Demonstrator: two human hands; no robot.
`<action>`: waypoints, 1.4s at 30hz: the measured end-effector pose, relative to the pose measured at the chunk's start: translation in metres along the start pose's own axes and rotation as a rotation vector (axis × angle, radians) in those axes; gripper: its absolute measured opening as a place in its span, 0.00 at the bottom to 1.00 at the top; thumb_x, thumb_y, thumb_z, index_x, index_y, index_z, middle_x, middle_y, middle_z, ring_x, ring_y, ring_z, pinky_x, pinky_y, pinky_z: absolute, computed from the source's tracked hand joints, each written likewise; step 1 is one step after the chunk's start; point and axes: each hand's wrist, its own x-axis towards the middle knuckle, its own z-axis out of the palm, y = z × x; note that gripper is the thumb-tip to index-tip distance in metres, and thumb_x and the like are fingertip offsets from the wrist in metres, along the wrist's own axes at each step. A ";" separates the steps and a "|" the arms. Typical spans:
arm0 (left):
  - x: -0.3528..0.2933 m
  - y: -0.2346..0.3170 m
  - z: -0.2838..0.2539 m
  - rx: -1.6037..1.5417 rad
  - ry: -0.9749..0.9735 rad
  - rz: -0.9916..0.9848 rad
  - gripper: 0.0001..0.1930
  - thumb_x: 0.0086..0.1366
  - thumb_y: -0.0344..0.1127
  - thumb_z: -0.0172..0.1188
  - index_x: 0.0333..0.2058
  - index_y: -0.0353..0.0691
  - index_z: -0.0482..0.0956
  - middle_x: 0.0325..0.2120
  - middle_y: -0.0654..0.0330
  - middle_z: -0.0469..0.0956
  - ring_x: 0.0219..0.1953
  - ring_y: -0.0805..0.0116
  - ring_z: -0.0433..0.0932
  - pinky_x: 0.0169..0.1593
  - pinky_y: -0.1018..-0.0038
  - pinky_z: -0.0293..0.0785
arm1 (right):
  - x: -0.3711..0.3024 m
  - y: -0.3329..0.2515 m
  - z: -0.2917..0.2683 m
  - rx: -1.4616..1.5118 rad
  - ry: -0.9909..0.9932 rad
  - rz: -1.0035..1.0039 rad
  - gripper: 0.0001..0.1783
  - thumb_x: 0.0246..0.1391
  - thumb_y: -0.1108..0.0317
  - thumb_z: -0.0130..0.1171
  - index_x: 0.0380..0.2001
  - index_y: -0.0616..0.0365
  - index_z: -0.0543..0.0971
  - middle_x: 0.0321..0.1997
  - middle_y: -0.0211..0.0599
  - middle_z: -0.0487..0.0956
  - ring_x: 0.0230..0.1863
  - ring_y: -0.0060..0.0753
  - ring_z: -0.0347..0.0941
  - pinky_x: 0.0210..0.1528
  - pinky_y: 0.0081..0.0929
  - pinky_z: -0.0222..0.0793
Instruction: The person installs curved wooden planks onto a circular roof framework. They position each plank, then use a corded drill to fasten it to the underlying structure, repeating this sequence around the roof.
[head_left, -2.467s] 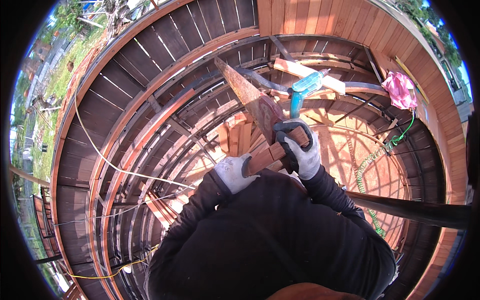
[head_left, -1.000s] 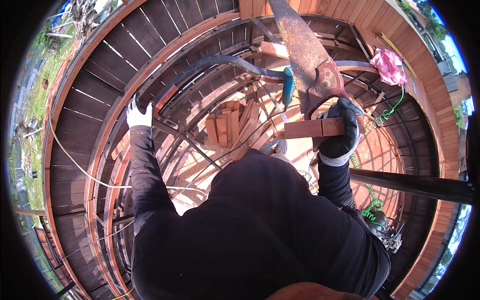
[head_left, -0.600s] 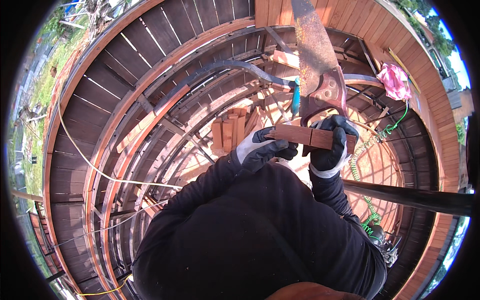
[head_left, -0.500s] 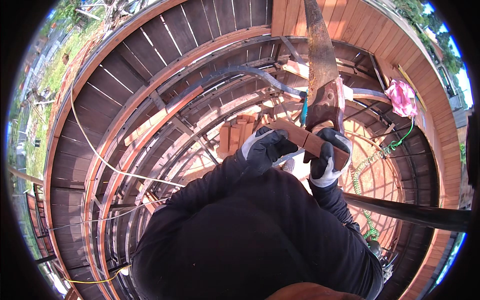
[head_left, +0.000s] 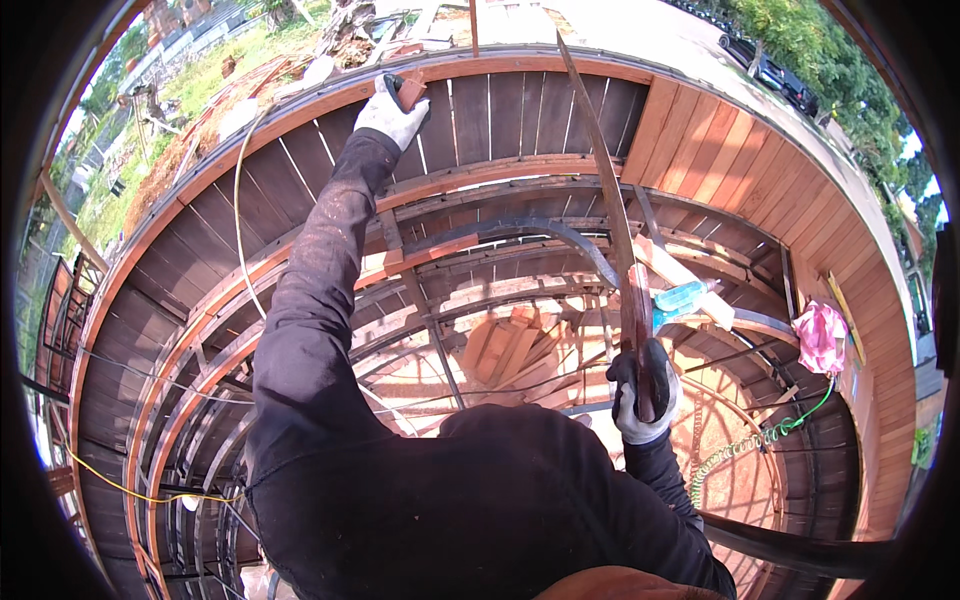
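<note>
My left hand (head_left: 393,116), in a grey and black work glove, is stretched far out to the curved top rail (head_left: 520,64) of the slatted wall. Its fingers are closed around a small reddish-brown wooden block (head_left: 411,92); whether the block touches the rail, I cannot tell. Near my body on the right, my gloved right hand (head_left: 645,400) grips the wooden handle of a handsaw (head_left: 606,170). The saw is seen nearly edge-on, its long rusty blade pointing away and up toward the rail.
Curved rails and dark boards ring me, with lighter planks (head_left: 720,150) at the far right. Cut wood pieces (head_left: 505,345) lie below. A turquoise object (head_left: 680,298), pink cloth bundle (head_left: 820,338), green coiled hose (head_left: 745,443) and dark bar (head_left: 790,545) sit to the right.
Both hands were together on the wood in front of me. My left hand has carried a block out to the far rail. The saw has turned edge-on, its handle now in my right hand.
</note>
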 end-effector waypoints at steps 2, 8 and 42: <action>0.037 -0.013 -0.011 0.363 0.056 0.148 0.35 0.60 0.53 0.58 0.57 0.33 0.61 0.44 0.40 0.77 0.45 0.46 0.78 0.51 0.62 0.73 | 0.015 0.001 0.013 0.178 0.062 0.126 0.30 0.48 0.65 0.59 0.55 0.68 0.69 0.54 0.51 0.74 0.52 0.46 0.73 0.55 0.37 0.67; 0.099 -0.016 -0.013 0.822 -0.196 0.181 0.30 0.62 0.55 0.56 0.59 0.47 0.68 0.56 0.54 0.70 0.59 0.56 0.67 0.62 0.59 0.60 | 0.090 0.009 0.071 0.299 -0.046 0.162 0.27 0.53 0.74 0.55 0.57 0.70 0.67 0.57 0.50 0.73 0.55 0.38 0.72 0.57 0.33 0.67; 0.117 -0.032 0.019 1.002 -0.201 0.149 0.13 0.67 0.35 0.46 0.47 0.41 0.73 0.45 0.51 0.76 0.51 0.54 0.75 0.52 0.61 0.72 | 0.188 0.097 0.226 0.342 -0.079 -0.034 0.31 0.46 0.78 0.59 0.57 0.68 0.68 0.50 0.48 0.78 0.45 0.34 0.79 0.48 0.26 0.73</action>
